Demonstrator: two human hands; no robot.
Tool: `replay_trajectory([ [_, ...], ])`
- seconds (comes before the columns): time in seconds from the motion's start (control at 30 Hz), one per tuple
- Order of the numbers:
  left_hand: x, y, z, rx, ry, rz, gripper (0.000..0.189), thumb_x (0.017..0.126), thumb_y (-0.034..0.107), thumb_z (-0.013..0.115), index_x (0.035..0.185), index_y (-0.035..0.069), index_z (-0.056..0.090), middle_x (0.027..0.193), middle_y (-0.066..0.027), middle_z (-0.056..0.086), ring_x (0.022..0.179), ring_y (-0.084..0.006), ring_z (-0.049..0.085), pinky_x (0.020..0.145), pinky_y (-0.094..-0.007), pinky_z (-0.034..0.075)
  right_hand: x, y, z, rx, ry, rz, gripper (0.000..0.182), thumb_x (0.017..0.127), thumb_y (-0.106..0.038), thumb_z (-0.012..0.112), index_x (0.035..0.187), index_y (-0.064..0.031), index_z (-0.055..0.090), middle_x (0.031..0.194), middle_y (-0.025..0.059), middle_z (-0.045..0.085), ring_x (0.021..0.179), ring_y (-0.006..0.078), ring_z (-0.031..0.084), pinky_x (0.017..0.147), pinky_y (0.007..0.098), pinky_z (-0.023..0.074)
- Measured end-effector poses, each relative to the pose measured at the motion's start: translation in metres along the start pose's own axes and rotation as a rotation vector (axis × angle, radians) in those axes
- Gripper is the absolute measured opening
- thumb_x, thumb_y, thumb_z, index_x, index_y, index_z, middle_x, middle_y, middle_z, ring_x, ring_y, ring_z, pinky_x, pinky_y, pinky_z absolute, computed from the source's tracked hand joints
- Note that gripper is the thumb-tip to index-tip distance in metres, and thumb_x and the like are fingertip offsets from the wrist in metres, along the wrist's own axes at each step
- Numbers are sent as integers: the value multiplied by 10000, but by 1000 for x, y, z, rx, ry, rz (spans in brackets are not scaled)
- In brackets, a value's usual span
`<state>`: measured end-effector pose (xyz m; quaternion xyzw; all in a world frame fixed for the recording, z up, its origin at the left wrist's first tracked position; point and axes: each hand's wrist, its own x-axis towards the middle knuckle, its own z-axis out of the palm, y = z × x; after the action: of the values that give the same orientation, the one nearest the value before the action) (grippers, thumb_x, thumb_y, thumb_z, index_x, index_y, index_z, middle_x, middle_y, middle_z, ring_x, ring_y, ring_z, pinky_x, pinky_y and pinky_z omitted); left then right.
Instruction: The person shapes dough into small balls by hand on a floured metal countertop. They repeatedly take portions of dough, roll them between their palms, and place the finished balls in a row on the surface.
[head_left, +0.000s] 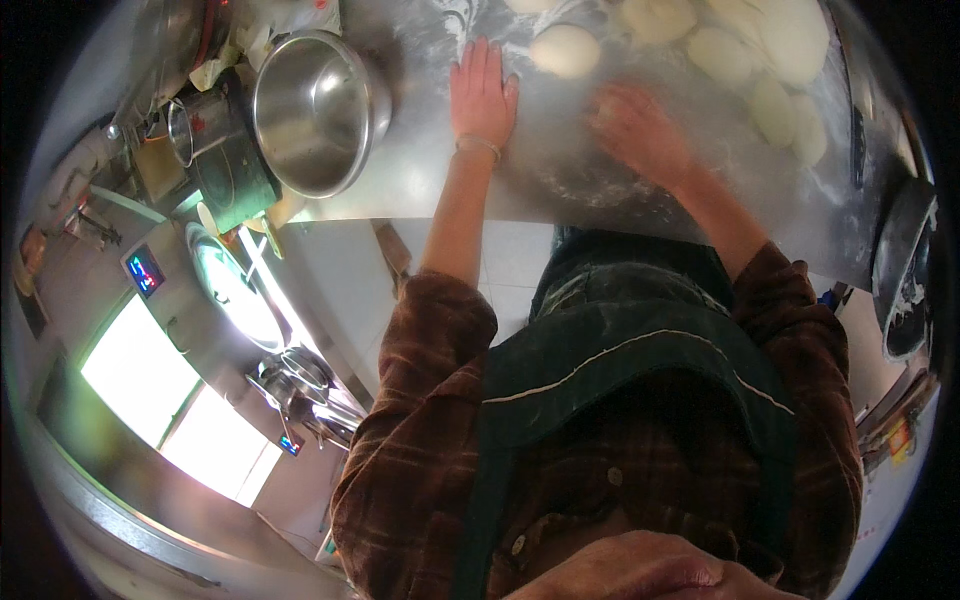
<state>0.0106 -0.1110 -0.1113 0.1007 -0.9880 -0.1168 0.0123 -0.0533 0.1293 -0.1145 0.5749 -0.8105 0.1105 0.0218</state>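
Note:
My left hand lies palm down on the steel worktop, its fingers extended toward a smear of white flour. A round piece of dough rests just beyond and to the right of it. Blurred, my right hand is over the worktop to the right, near that dough; its fingers look bent, and whether anything is under them cannot be told. Several flattened dough rounds lie together at the upper right, some overlapping. Loose flour is scattered around both hands.
A large steel bowl stands left of my left hand, beside a dark cylindrical container. The worktop's near edge runs close to my apron. At the far right is a dark pan-like vessel with pale residue.

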Motion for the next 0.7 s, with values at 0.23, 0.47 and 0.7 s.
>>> replay_trajectory([
  [0.23, -51, 24, -1, -117, -169, 209, 573, 807, 258, 530, 1302, 28, 355, 1392, -156, 298, 1295, -303, 264, 1064, -446, 198, -29, 19, -5, 327, 19, 8, 383, 755, -198, 647, 1123, -176, 544, 1176, 50, 488, 1123, 235, 457, 917, 369, 418],
  [0.47, -29, -31, -2, 65, 43, -96, 558, 843, 291, 484, 1313, 25, 344, 1401, -118, 299, 1291, -273, 276, 1051, -460, 204, 84, 0, -28, 571, 265, 183, 324, 773, -230, 615, 1089, -172, 575, 1055, 29, 561, 951, 248, 554, 796, 347, 477],
  [0.7, -21, -23, -5, -120, 69, -178, 501, 799, 170, 505, 1271, 43, 396, 1353, -149, 361, 1260, -307, 320, 1039, -444, 239, 190, -10, 17, 199, 178, 8, 365, 792, -241, 580, 1149, -171, 547, 1214, 19, 496, 1146, 213, 438, 940, 380, 371],
])
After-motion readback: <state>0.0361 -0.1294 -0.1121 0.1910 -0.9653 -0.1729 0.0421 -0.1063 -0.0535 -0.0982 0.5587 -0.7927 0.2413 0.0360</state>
